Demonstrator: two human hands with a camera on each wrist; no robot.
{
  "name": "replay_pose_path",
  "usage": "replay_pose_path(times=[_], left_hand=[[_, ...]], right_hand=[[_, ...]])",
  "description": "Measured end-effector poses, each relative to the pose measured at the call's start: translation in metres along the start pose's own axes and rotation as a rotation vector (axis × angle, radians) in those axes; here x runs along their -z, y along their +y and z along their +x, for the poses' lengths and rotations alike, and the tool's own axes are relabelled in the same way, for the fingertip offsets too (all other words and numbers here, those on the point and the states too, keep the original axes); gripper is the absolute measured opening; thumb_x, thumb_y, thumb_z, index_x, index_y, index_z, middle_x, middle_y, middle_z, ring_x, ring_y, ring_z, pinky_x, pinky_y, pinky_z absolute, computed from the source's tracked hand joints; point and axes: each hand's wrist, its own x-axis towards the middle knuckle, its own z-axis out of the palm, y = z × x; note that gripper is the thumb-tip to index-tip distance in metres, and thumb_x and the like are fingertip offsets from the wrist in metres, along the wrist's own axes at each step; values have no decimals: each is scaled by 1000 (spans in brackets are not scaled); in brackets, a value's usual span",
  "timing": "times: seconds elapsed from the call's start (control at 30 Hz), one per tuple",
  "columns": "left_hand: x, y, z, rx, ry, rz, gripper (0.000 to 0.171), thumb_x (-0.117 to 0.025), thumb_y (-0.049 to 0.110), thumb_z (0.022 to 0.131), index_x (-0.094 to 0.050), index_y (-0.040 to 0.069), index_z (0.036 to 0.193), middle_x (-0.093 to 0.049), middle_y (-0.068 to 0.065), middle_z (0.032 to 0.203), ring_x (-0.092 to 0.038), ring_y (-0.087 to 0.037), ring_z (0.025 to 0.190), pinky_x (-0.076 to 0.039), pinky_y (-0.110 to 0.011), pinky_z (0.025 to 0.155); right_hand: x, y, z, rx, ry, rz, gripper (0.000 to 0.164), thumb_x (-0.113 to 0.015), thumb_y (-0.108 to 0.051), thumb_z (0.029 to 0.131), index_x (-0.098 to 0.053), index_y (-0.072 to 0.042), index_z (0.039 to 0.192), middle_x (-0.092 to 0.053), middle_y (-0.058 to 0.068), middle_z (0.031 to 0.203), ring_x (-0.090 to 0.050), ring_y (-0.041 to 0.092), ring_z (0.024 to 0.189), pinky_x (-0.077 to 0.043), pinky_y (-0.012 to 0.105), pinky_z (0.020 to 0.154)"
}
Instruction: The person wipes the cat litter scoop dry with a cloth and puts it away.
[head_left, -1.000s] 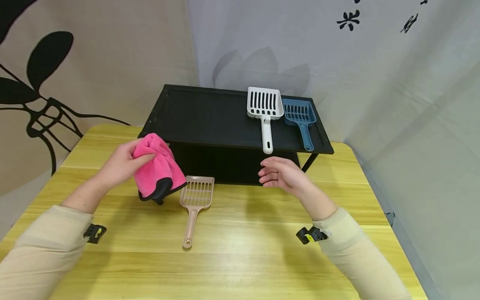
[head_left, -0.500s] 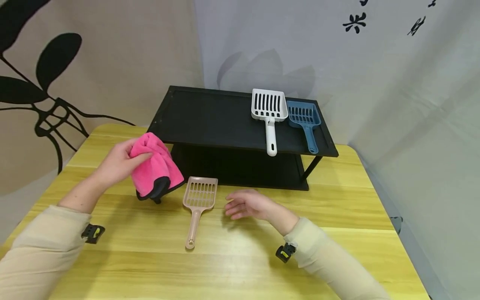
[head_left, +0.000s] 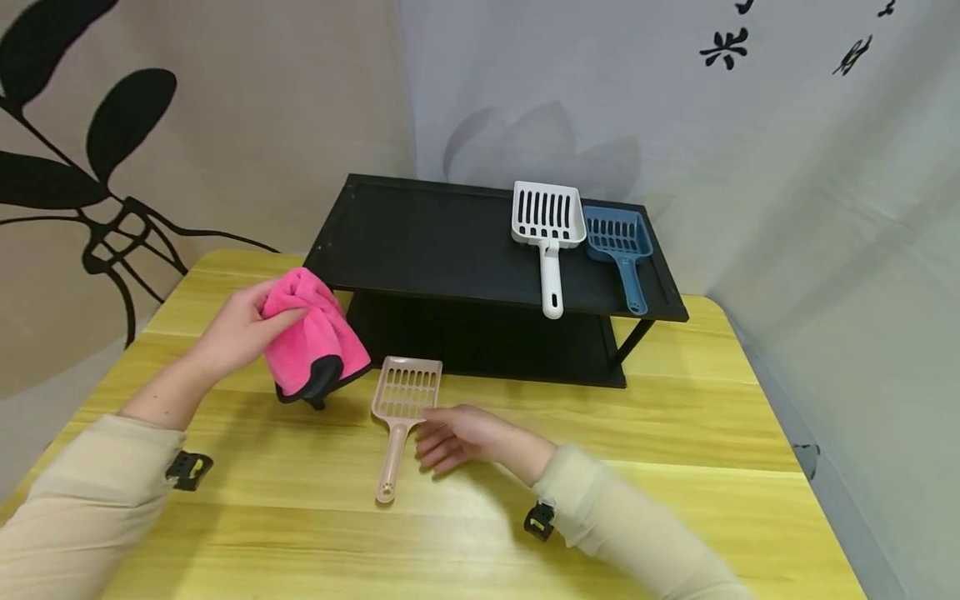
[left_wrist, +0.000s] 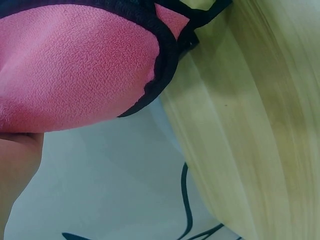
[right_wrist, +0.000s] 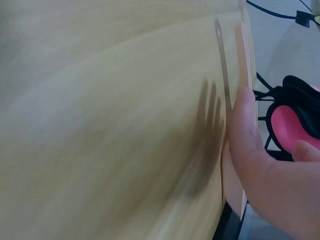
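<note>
In the head view my left hand point(head_left: 238, 331) grips a bunched pink cloth point(head_left: 309, 337) with black trim, held above the table's left side. The cloth point(left_wrist: 85, 65) fills much of the left wrist view. A beige slotted litter scoop point(head_left: 408, 390) lies on the table, handle towards me. Just right of its neck is my right hand point(head_left: 461, 437), fingers extended and slightly bent, the thumb side by the scoop's edge. The right wrist view has the hand point(right_wrist: 250, 145) in front of the scoop handle point(right_wrist: 243, 55); whether they touch I cannot tell.
A black two-level rack point(head_left: 427, 242) stands at the back of the wooden table point(head_left: 465, 542). On its top right lie a white litter scoop point(head_left: 550, 221) and a blue one point(head_left: 618, 237), the white handle jutting over the front edge. Fabric hangs behind.
My right hand has moved left and down, from in front of the rack to beside the beige litter scoop. The left hand keeps holding the cloth in nearly the same place.
</note>
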Motion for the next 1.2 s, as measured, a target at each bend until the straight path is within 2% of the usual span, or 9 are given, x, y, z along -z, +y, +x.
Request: replay_pose_path(times=[0.23,0.47,0.6,0.73,0.87,0.97,1.03,1.1,1.2], left_hand=[[-2,-2,-1,-18,9,-15,44,-56,20,94,-46,-1,132,-57,-15,100,-54,-3,70,-51,-17,61],[-4,-4,-1,-22,22,-17,41,-57,21,93,-49,1,129,-59,-12,96,-56,-4,69,-51,-18,60],[-4,-4,-1,-18,16,-21,42,-57,20,93,-48,1,130,-59,-15,97,-56,-3,68,-52,-19,60],[-3,-5,-1,-24,6,-10,44,-56,18,94,-46,-3,132,-58,-18,99,-54,-3,68,-51,-18,59],[-3,-5,-1,-17,0,-5,44,-55,17,94,-45,-3,132,-58,-18,100,-53,-3,68,-50,-18,59],[-3,-4,-2,-15,-16,-12,43,-56,18,94,-46,-3,130,-57,-18,100,-54,-4,69,-51,-19,60],[-4,-4,-2,-10,-37,-20,42,-55,19,94,-46,-2,130,-57,-18,100,-55,-5,70,-51,-20,60],[-6,-3,-3,-4,-59,-32,42,-55,20,94,-46,-2,129,-57,-18,100,-55,-6,71,-52,-20,61],[-7,-1,-4,5,-81,-39,43,-55,22,95,-45,0,131,-56,-17,102,-56,-7,72,-52,-21,62]], right_hand=[[-15,7,6,-20,-6,40,47,-38,-30,100,-50,11,120,-61,27,112,-65,34,97,-52,47,83],[-25,10,12,-22,18,110,45,-37,-28,100,-51,11,117,-62,27,110,-65,31,93,-51,49,86],[-26,10,10,-23,25,149,39,-37,-29,100,-54,6,108,-63,19,96,-65,27,85,-50,51,87],[-23,10,9,-24,37,185,29,-39,-30,99,-52,-4,97,-57,10,83,-63,26,80,-48,55,88],[-19,12,6,-14,47,227,29,-38,-30,100,-50,-4,106,-54,9,85,-63,27,80,-47,56,88],[-15,14,5,-9,41,262,32,-36,-28,100,-48,-3,115,-52,7,85,-61,24,71,-53,48,78],[-12,17,3,-8,24,269,32,-34,-28,101,-49,-2,112,-52,5,80,-56,19,63,-53,37,68],[-8,19,2,-3,20,263,31,-33,-29,101,-49,-2,105,-53,3,74,-53,14,57,-48,26,58],[-2,23,-1,32,38,228,35,-32,-28,101,-50,1,104,-54,-1,65,-48,8,51,-41,19,49]])
